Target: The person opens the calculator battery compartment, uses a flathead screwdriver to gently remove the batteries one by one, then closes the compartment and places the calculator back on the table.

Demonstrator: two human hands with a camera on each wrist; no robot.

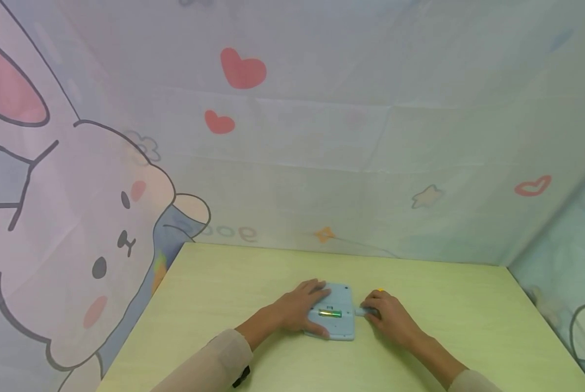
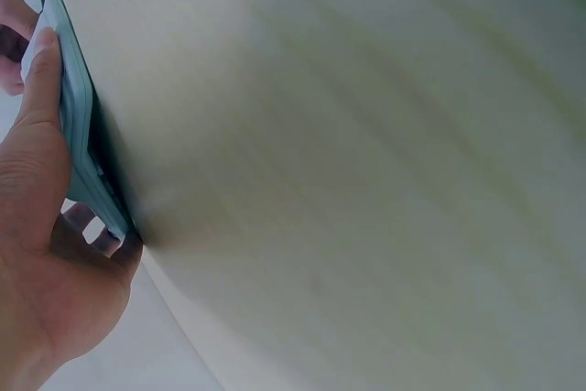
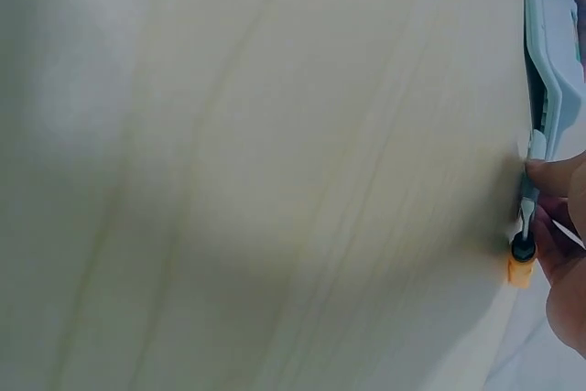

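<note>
A flat light blue device (image 1: 340,328), calculator-like in shape, lies back side up on the table. One green and gold battery (image 1: 330,313) shows in its uncovered slot. My left hand (image 1: 297,307) grips the device from the left, thumb on the near edge and fingers over the far part. Just off its right edge, my right hand (image 1: 390,318) pinches a small light blue piece (image 3: 538,144), which looks like a battery cover. That same hand also holds a small screwdriver (image 3: 520,267) with an orange and black handle; the fingers hide part of it.
The pale yellow wooden table (image 1: 444,294) extends around both hands. Behind it hangs a printed cloth (image 1: 321,136) with a rabbit and hearts. A dark cable-like loop (image 1: 573,326) shows at the far right, beyond the table edge.
</note>
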